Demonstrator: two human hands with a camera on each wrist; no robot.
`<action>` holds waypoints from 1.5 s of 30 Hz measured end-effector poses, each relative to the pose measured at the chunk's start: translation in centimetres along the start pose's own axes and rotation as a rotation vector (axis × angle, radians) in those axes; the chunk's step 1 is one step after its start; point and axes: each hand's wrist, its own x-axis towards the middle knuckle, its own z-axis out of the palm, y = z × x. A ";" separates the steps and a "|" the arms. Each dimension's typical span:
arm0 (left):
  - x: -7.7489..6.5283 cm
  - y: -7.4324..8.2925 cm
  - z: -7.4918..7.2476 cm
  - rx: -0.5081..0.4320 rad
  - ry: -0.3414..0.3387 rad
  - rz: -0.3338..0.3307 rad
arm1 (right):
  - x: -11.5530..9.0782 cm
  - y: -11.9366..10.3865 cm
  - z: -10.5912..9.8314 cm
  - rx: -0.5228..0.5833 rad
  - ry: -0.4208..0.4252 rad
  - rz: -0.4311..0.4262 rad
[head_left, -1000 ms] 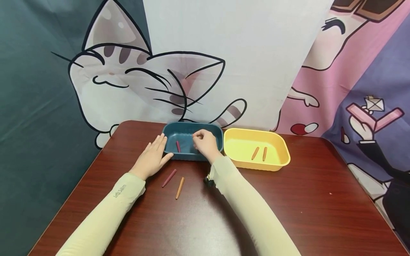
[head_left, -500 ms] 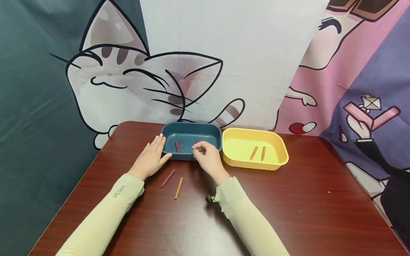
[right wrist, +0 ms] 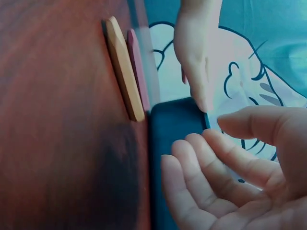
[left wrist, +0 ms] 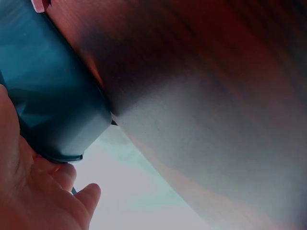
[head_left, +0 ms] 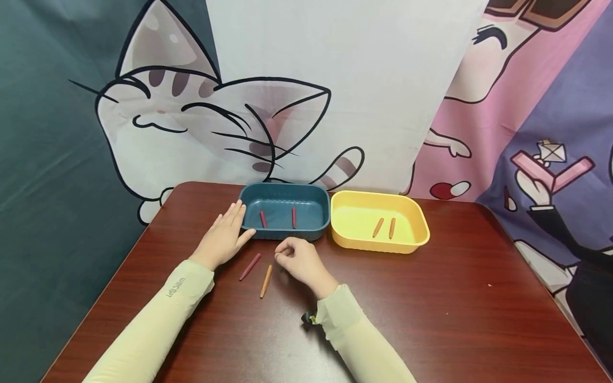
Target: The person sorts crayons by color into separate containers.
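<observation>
My left hand (head_left: 221, 238) lies along the left end of the blue bin (head_left: 284, 234), its straight fingers touching the rim. Inside that bin are two dark red crayons, one on the left (head_left: 263, 219) and one in the middle (head_left: 294, 218). My right hand (head_left: 304, 265) hovers over the table in front of the bin. Its fingers are relaxed and hold nothing, with thumb and fingertips apart in the right wrist view. Left of it lie an orange crayon (head_left: 265, 281) and a reddish crayon (head_left: 250, 267), side by side and slightly apart.
A yellow bin (head_left: 416, 226) stands right beside the blue one, with two orange crayons (head_left: 385, 228) in it. Both bins are at the back of the brown table (head_left: 469, 298), before a printed cloth (head_left: 373, 64).
My right hand has let go of a dark red crayon, which now lies in the blue bin. That hand has come back out over the table. The left hand stays at the bin.
</observation>
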 end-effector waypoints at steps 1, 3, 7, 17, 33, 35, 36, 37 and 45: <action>0.0 0.0 0.0 0.002 0.003 0.000 | -0.1 0.0 0.2 -0.006 -0.007 0.009; 0.0 -0.1 0.0 0.004 0.013 0.006 | -0.2 0.0 0.6 -0.021 -0.009 0.026; -0.1 -0.1 0.0 -0.001 0.017 0.008 | -0.5 -0.2 1.4 -0.044 0.006 0.086; 0.0 -0.1 0.0 -0.002 0.000 0.007 | -0.1 -0.3 2.8 -0.160 -0.024 0.179; 0.0 -0.2 0.1 -0.007 0.004 0.013 | 0.9 -0.6 4.0 -0.369 -0.006 0.160; 0.0 -0.1 0.1 -0.010 0.006 0.012 | 0.8 -0.5 4.0 -0.371 -0.008 0.154; 0.0 -0.1 0.1 -0.010 0.007 0.013 | 0.8 -0.5 3.9 -0.370 -0.011 0.153; 0.0 -0.1 0.1 -0.010 0.007 0.013 | 0.8 -0.5 3.9 -0.365 -0.013 0.154; 0.0 0.0 0.0 -0.015 -0.003 0.010 | 0.5 0.3 3.4 -0.247 -0.023 0.126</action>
